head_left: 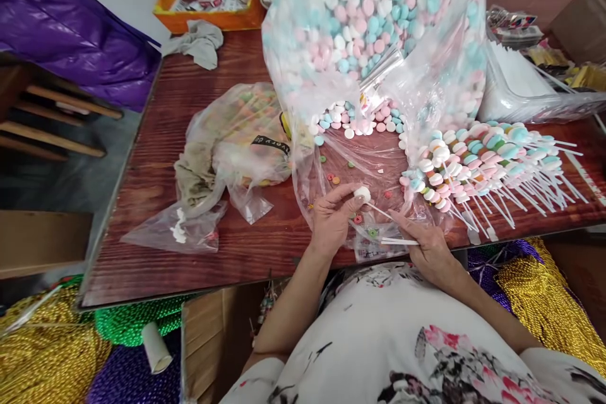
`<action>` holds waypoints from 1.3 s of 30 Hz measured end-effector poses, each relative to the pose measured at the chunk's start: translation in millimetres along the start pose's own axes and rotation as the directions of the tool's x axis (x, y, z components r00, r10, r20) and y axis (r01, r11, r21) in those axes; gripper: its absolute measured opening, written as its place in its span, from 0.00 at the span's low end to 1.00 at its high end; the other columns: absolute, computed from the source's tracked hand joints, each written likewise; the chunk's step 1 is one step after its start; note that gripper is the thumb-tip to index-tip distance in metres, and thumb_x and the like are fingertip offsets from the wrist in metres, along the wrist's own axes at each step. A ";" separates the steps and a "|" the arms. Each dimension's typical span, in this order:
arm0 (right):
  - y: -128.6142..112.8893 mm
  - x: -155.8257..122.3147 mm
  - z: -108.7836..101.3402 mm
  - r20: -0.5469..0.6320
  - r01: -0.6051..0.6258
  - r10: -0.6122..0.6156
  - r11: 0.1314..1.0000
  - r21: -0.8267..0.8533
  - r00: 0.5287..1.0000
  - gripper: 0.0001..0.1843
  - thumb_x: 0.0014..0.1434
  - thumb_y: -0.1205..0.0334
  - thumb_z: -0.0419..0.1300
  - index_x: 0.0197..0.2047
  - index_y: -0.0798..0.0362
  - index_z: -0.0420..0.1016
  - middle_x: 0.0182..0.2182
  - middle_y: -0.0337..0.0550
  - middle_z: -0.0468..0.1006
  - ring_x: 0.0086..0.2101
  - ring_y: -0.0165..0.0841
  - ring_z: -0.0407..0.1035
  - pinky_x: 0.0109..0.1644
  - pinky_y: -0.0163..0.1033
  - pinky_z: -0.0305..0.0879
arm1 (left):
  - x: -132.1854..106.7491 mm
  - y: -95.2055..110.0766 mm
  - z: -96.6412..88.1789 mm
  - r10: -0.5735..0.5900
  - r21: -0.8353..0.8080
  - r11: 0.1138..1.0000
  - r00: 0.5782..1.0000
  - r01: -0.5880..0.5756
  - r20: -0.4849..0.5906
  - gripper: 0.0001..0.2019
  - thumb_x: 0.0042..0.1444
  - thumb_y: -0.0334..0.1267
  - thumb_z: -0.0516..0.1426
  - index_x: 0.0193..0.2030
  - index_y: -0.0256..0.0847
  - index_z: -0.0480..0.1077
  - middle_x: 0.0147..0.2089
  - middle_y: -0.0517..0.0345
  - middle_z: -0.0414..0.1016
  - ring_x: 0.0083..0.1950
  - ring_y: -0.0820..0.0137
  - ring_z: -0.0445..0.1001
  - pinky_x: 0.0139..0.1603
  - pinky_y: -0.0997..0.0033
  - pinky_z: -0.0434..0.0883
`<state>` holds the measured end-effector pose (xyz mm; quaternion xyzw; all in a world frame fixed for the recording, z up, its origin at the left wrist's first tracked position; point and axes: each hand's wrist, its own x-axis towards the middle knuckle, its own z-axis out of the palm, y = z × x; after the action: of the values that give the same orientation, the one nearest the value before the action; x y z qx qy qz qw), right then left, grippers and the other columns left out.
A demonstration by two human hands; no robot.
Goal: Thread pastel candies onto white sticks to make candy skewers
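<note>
My left hand (pixel 334 218) pinches a white round candy (pixel 362 193) at the table's near edge. My right hand (pixel 428 246) holds thin white sticks (pixel 398 241); one stick (pixel 379 209) points up-left into the candy. Both hands hover over a flattened clear plastic sheet (pixel 374 167) scattered with small coloured ring candies. Behind it a big clear bag (pixel 374 31) spills pink, blue and white candies. A pile of finished candy skewers (pixel 478 161) lies to the right of my hands.
A crumpled plastic bag (pixel 237 139) of coloured candies lies at left on the brown wooden table (pixel 156 158). An orange tray (pixel 213 3) and a grey cloth (pixel 196 41) sit at the back. A clear bin (pixel 530 44) stands at right. Gold, green and purple bead heaps (pixel 52 347) fill the floor.
</note>
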<state>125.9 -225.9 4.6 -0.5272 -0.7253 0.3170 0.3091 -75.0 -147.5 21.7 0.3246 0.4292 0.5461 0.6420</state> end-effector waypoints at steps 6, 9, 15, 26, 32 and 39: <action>-5.0 -1.2 1.2 0.061 -0.036 0.037 0.999 -0.024 0.997 0.37 0.55 0.77 0.49 0.67 0.50 0.64 0.50 0.46 0.81 0.47 0.39 0.77 0.53 0.48 0.74 | -3.2 -5.8 5.0 -0.079 -0.112 0.991 0.996 0.074 -0.048 0.22 0.43 0.41 0.72 0.47 0.40 0.78 0.37 0.56 0.83 0.36 0.65 0.82 0.37 0.68 0.79; -6.1 0.4 1.8 0.074 -0.045 0.045 0.999 -0.002 0.996 0.38 0.55 0.77 0.48 0.68 0.50 0.63 0.53 0.46 0.79 0.48 0.39 0.77 0.53 0.48 0.74 | -9.0 -7.8 8.3 -0.089 -0.124 0.989 0.995 0.084 -0.038 0.21 0.43 0.41 0.71 0.45 0.40 0.78 0.40 0.54 0.83 0.39 0.63 0.83 0.39 0.67 0.80; -2.6 1.2 6.0 0.053 -0.074 0.074 0.997 0.009 0.996 0.37 0.54 0.78 0.48 0.66 0.52 0.65 0.53 0.48 0.79 0.47 0.39 0.77 0.53 0.48 0.73 | -15.0 -19.5 4.4 0.054 -0.045 0.997 0.998 -0.055 -0.030 0.18 0.48 0.40 0.70 0.47 0.43 0.77 0.43 0.56 0.82 0.41 0.65 0.82 0.44 0.67 0.79; -5.0 -4.6 27.1 0.033 -0.142 0.139 0.939 0.313 0.990 0.27 0.65 0.68 0.48 0.65 0.50 0.67 0.22 0.36 0.74 0.21 0.28 0.63 0.33 0.36 0.68 | -14.8 -31.9 -11.5 0.618 0.548 0.579 0.763 -0.603 0.187 0.13 0.61 0.31 0.59 0.51 0.43 0.76 0.48 0.52 0.81 0.51 0.66 0.78 0.55 0.60 0.75; -4.7 -8.4 48.7 0.033 -0.175 0.193 0.788 0.590 0.981 0.23 0.70 0.57 0.48 0.65 0.51 0.68 0.17 0.30 0.61 0.17 0.24 0.52 0.21 0.31 0.53 | -16.3 -31.0 -7.3 0.673 0.581 0.477 0.700 -0.659 0.241 0.13 0.62 0.29 0.57 0.51 0.44 0.75 0.51 0.53 0.80 0.51 0.67 0.79 0.54 0.63 0.76; 1.0 -9.6 64.5 0.030 -0.202 0.244 0.720 0.664 0.969 0.23 0.69 0.52 0.49 0.62 0.50 0.70 0.16 0.30 0.59 0.17 0.25 0.51 0.20 0.32 0.49 | -23.7 -31.4 -4.4 0.601 0.580 0.553 0.769 -0.598 0.219 0.11 0.61 0.32 0.58 0.48 0.47 0.77 0.50 0.54 0.81 0.52 0.66 0.79 0.55 0.61 0.75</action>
<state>78.4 -243.6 -36.5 -0.4755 -0.4873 0.5725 0.4569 -66.6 -177.1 -3.3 0.6416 0.4486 0.5594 0.2726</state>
